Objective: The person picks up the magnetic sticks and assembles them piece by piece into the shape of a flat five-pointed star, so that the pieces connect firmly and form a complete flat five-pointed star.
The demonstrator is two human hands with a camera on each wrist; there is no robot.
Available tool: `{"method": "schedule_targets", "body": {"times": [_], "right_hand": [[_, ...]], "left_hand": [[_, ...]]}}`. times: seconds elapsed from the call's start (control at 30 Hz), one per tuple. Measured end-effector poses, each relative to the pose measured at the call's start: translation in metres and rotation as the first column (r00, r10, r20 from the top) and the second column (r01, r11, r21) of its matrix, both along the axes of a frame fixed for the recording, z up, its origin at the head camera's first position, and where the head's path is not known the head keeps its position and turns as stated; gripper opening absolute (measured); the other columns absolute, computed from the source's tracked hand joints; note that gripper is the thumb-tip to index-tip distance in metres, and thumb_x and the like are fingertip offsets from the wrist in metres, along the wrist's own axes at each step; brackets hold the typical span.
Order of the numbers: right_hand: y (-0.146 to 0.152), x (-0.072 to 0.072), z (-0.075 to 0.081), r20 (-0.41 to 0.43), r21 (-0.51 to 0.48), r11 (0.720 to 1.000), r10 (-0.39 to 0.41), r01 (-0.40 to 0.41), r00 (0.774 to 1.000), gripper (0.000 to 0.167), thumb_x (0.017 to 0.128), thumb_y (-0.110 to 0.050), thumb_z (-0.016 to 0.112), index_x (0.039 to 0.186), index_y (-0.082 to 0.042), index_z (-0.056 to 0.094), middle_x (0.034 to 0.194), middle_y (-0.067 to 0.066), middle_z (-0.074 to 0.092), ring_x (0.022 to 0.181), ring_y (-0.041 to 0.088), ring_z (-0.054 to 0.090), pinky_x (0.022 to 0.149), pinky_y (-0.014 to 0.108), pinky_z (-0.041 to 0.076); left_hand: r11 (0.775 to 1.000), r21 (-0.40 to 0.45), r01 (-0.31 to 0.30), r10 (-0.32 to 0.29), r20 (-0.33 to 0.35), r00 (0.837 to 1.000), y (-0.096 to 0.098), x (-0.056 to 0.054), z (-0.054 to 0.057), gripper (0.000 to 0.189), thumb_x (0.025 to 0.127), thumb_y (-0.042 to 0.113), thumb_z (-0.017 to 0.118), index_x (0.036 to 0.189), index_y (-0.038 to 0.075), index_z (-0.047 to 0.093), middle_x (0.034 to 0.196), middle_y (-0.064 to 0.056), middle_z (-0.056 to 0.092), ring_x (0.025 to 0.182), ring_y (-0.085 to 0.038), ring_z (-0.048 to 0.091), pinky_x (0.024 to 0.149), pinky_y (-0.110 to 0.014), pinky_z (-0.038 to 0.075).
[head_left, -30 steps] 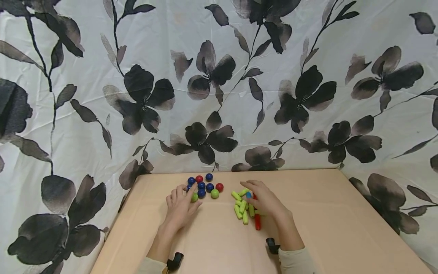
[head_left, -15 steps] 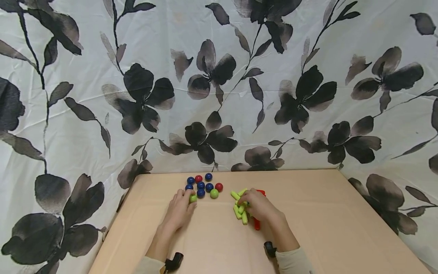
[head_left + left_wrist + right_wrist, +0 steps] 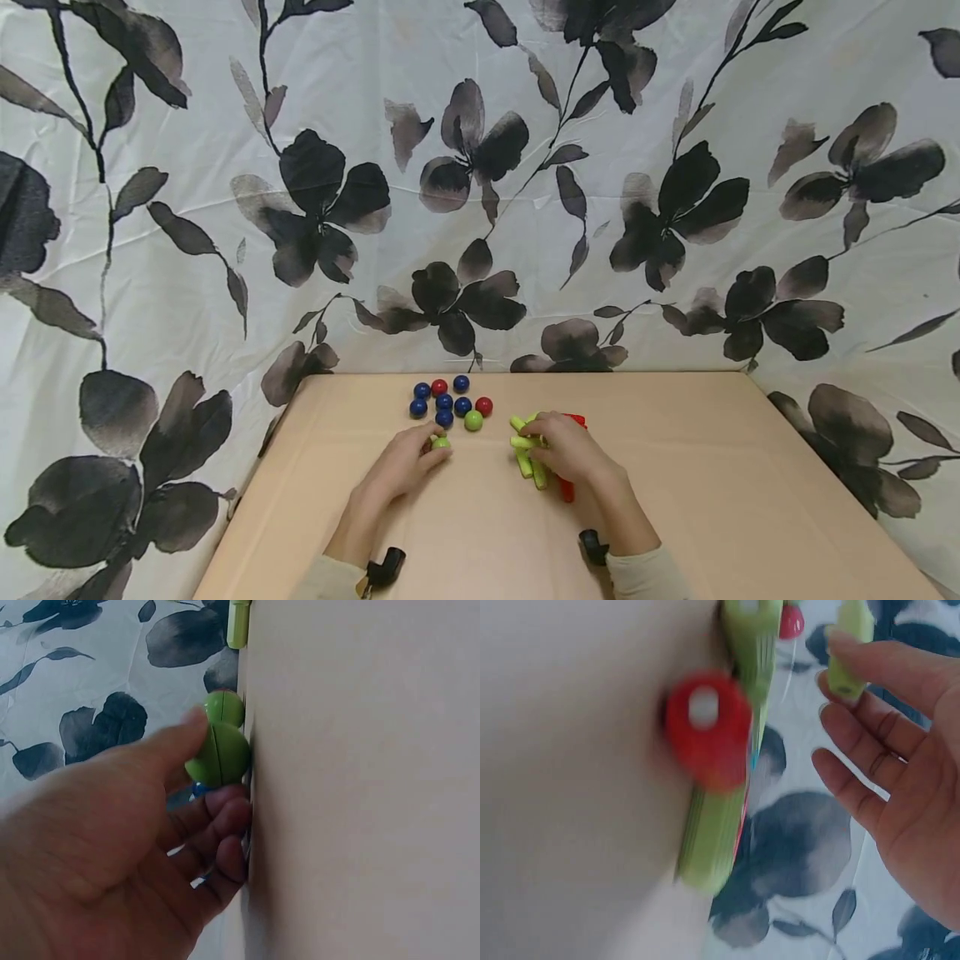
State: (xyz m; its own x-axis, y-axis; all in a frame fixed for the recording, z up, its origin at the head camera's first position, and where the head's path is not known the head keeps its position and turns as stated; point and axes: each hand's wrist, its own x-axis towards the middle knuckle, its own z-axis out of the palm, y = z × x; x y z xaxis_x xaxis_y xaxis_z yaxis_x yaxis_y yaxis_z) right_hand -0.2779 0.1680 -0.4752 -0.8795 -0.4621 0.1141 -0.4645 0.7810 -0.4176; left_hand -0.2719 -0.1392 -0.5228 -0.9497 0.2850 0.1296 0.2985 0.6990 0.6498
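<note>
My left hand pinches a green ball between thumb and index finger, low over the table; the other fingers curl below it. A second green ball sits at the near side of a group of blue balls and red balls. My right hand pinches a light green cylindrical stick between thumb and fingertips, raised off the table in the right wrist view. Beneath that hand lies a pile of similar green sticks, partly hidden by it, with a red stick beside them.
The wooden tabletop ends at a back edge close behind the balls. A white cloth with dark flowers hangs behind it. Another red stick shows past the right hand's far side.
My left hand has closed on the near green ball and drawn it slightly right and toward me, away from the group. My right hand has come down onto the pile and taken a green stick.
</note>
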Motion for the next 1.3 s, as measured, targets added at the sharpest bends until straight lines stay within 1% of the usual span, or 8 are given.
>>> {"method": "schedule_targets", "body": {"times": [0.17,0.27,0.53,0.77,0.9,1.1,1.2,1.3], "right_hand": [[-0.024,0.001,-0.004,0.055,0.016,0.998,0.055,-0.056,0.997,0.023,0.09,-0.018,0.082,0.113,-0.015,0.077,0.096,-0.007,0.07,0.085,0.012,0.058,0.082,0.032,0.054],[-0.039,0.001,-0.008,0.064,0.048,0.994,0.091,-0.094,0.994,0.021,0.09,-0.019,0.081,0.11,-0.016,0.077,0.093,-0.008,0.07,0.082,0.009,0.057,0.08,0.03,0.053],[-0.06,0.001,-0.016,0.095,0.101,0.991,0.077,-0.087,0.993,0.024,0.09,-0.022,0.082,0.114,-0.015,0.078,0.1,-0.007,0.074,0.085,0.008,0.06,0.087,0.031,0.056],[-0.062,0.003,-0.022,0.089,0.092,0.99,0.102,-0.11,0.991,0.026,0.092,-0.02,0.081,0.117,-0.015,0.078,0.108,-0.005,0.076,0.093,0.009,0.065,0.093,0.034,0.057],[-0.062,0.005,-0.02,0.077,0.082,0.989,0.116,-0.122,0.99,0.026,0.093,-0.02,0.08,0.118,-0.015,0.077,0.107,-0.006,0.075,0.093,0.008,0.064,0.092,0.032,0.057],[-0.062,0.003,-0.015,0.086,-0.027,0.991,0.13,-0.128,0.988,0.026,0.093,-0.021,0.079,0.119,-0.016,0.074,0.096,-0.008,0.07,0.084,0.008,0.06,0.082,0.026,0.055],[-0.058,0.001,-0.012,0.123,-0.097,0.987,0.138,-0.126,0.983,0.029,0.094,-0.021,0.078,0.122,-0.015,0.072,0.099,-0.007,0.07,0.085,0.009,0.061,0.079,0.023,0.054],[-0.046,-0.002,-0.006,0.155,-0.16,0.982,0.121,-0.096,0.98,0.033,0.095,-0.022,0.077,0.126,-0.013,0.07,0.109,-0.001,0.072,0.091,0.012,0.062,0.08,0.025,0.056]], "left_hand": [[0.994,0.033,0.104,-0.104,-0.012,0.994,0.004,0.002,0.0,0.033,0.1,0.031,0.072,0.127,0.012,0.072,0.085,0.007,0.06,0.076,-0.009,0.053,0.068,-0.025,0.044],[0.989,0.052,0.135,-0.135,-0.001,0.991,0.007,0.003,-0.003,0.033,0.098,0.028,0.073,0.126,0.01,0.072,0.084,0.006,0.06,0.075,-0.008,0.053,0.067,-0.024,0.045],[0.976,0.11,0.189,-0.196,0.053,0.979,0.009,0.002,-0.009,0.029,0.095,0.033,0.078,0.118,0.018,0.071,0.091,0.006,0.061,0.079,-0.011,0.055,0.069,-0.024,0.046],[0.979,0.075,0.191,-0.194,0.034,0.98,0.01,0.005,-0.008,0.039,0.091,0.032,0.082,0.123,0.014,0.072,0.098,0.002,0.064,0.085,-0.014,0.056,0.073,-0.025,0.045],[0.98,-0.024,0.198,-0.199,-0.038,0.979,0.019,0.01,-0.004,0.039,0.089,0.033,0.083,0.122,0.014,0.074,0.107,0.003,0.063,0.095,-0.014,0.055,0.083,-0.03,0.047],[0.983,-0.141,0.114,-0.137,-0.162,0.977,0.029,0.015,0.004,0.024,0.092,0.036,0.08,0.111,0.021,0.077,0.105,0.007,0.061,0.095,-0.009,0.052,0.086,-0.033,0.047],[0.986,-0.141,0.09,-0.116,-0.189,0.975,0.03,0.014,0.005,0.02,0.092,0.034,0.08,0.108,0.021,0.077,0.102,0.009,0.063,0.091,-0.008,0.051,0.082,-0.031,0.045],[0.993,-0.091,0.079,-0.093,-0.164,0.982,0.03,0.012,0.005,0.019,0.093,0.03,0.08,0.109,0.022,0.075,0.101,0.011,0.063,0.091,-0.009,0.053,0.082,-0.03,0.047]]}}
